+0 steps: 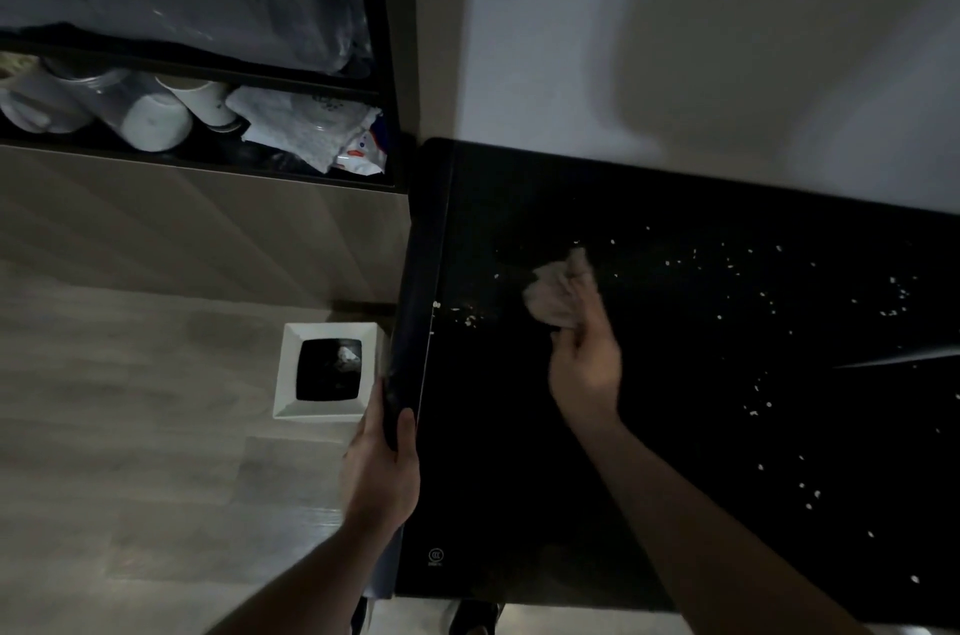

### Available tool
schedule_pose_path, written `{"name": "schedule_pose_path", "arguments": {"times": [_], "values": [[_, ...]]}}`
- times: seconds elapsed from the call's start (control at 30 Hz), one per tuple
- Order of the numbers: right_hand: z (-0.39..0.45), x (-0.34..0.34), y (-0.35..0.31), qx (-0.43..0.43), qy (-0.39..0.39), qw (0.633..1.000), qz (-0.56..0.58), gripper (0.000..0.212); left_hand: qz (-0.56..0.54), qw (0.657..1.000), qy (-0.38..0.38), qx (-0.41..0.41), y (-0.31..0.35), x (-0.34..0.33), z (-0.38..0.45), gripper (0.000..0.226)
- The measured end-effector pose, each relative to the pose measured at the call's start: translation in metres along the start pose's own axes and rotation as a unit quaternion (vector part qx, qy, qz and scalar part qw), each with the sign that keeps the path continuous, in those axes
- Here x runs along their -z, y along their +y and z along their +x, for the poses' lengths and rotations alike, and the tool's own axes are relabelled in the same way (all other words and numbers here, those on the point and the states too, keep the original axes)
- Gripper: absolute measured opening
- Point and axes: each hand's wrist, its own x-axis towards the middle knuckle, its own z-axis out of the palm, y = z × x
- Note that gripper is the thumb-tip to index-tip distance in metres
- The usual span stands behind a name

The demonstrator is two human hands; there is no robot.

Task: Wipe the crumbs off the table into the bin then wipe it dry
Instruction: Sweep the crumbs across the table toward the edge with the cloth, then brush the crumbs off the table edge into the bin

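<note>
A black glossy table point(519, 452) fills the right half of the view, strewn with several white crumbs point(898, 294), and a small cluster lies near its left edge point(470, 320). My right hand point(587, 364) grips a crumpled beige cloth point(558, 294) on the tabletop, right of that cluster. My left hand point(382, 468) holds the table's left edge, thumb on top. A white square bin point(291, 374) with a dark liner stands on the floor just left of that edge, with a bit of white rubbish inside.
A dark shelf unit point(395, 63) stands at the upper left, holding white cups point(156, 120) and crumpled paper. A pale wall point(675, 37) runs behind the table. Wooden floor point(130, 478) spreads to the left. Dark shoes point(472, 619) show under the table's near edge.
</note>
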Motion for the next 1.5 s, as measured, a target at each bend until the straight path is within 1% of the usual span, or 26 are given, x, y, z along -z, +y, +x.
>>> {"name": "schedule_pose_path", "arguments": {"times": [0.07,0.1,0.2,0.27,0.3,0.37,0.43,0.47,0.53,0.6,0.67,0.7,0.77,0.8,0.83,0.9,0.97,1.07,1.17,1.23,1.33,1.4,1.47,1.5], "values": [[0.012,0.029,0.017,-0.02,0.035,0.998,-0.055,0.074,-0.003,1.0,-0.001,0.001,0.003,0.0,-0.001,0.062],[0.018,0.038,0.026,-0.041,0.039,0.993,-0.101,0.07,-0.003,1.0,0.002,0.003,0.005,0.001,-0.002,0.061],[0.024,0.038,0.044,-0.105,-0.003,0.975,-0.197,0.063,-0.001,1.0,0.011,0.01,0.008,0.002,-0.002,0.061],[0.016,0.018,0.045,-0.074,-0.016,0.97,-0.231,0.064,-0.004,1.0,0.011,0.008,0.006,0.002,-0.001,0.063],[0.009,0.006,0.043,-0.047,-0.021,0.973,-0.226,0.064,-0.004,1.0,0.011,0.009,0.006,0.002,-0.002,0.064],[-0.006,-0.021,0.03,-0.019,-0.044,0.984,-0.169,0.066,-0.008,1.0,0.015,0.01,0.008,0.003,-0.001,0.062],[-0.019,-0.042,0.006,-0.034,-0.052,0.994,-0.092,0.067,-0.015,1.0,0.023,0.004,0.012,0.004,-0.002,0.058],[-0.025,-0.047,-0.007,-0.055,-0.038,0.997,-0.048,0.067,-0.026,0.999,0.021,-0.001,0.014,0.006,-0.003,0.056],[-0.038,-0.049,-0.035,-0.081,0.003,0.996,0.04,0.066,-0.086,0.996,0.0,-0.004,0.01,0.009,-0.002,0.046],[-0.058,-0.048,-0.059,-0.029,0.0,0.996,0.09,0.063,-0.156,0.987,-0.023,0.003,-0.006,0.019,0.009,0.031],[-0.075,-0.056,-0.071,0.045,-0.052,0.994,0.09,0.062,-0.205,0.979,-0.014,0.014,-0.031,0.034,0.03,0.021],[-0.083,-0.064,-0.071,0.074,-0.079,0.991,0.075,0.061,-0.209,0.978,0.002,0.022,-0.049,0.042,0.043,0.018],[-0.093,-0.083,-0.066,0.115,-0.12,0.986,0.023,0.059,-0.164,0.985,0.036,0.046,-0.092,0.058,0.077,0.018],[-0.096,-0.092,-0.061,0.13,-0.134,0.982,-0.008,0.059,-0.112,0.991,0.037,0.064,-0.117,0.065,0.097,0.018],[-0.097,-0.1,-0.055,0.143,-0.144,0.978,-0.039,0.06,-0.042,0.996,0.023,0.081,-0.142,0.07,0.118,0.02],[-0.1,-0.114,-0.042,0.174,-0.162,0.966,-0.102,0.061,0.091,0.989,-0.03,0.115,-0.191,0.074,0.161,0.037],[-0.104,-0.124,-0.032,0.199,-0.173,0.951,-0.16,0.062,0.151,0.975,-0.078,0.142,-0.232,0.069,0.199,0.053],[-0.106,-0.136,-0.026,0.217,-0.166,0.939,-0.211,0.064,0.167,0.967,-0.101,0.165,-0.272,0.048,0.248,0.073],[-0.107,-0.143,-0.023,0.229,-0.146,0.932,-0.241,0.061,0.144,0.966,-0.095,0.195,-0.306,0.018,0.288,0.091],[-0.108,-0.147,-0.02,0.232,-0.137,0.931,-0.248,0.059,0.133,0.964,-0.084,0.213,-0.326,-0.001,0.309,0.097],[-0.11,-0.149,-0.018,0.231,-0.126,0.931,-0.253,0.058,0.102,0.963,-0.079,0.238,-0.354,-0.031,0.334,0.092],[-0.11,-0.149,-0.017,0.228,-0.121,0.931,-0.259,0.057,0.089,0.963,-0.076,0.241,-0.368,-0.047,0.346,0.074],[-0.111,-0.15,-0.016,0.228,-0.113,0.931,-0.263,0.054,0.103,0.963,-0.065,0.24,-0.37,-0.057,0.352,0.054],[-0.111,-0.15,-0.015,0.231,-0.108,0.93,-0.266,0.052,0.117,0.962,-0.056,0.242,-0.369,-0.061,0.352,0.049]]}}
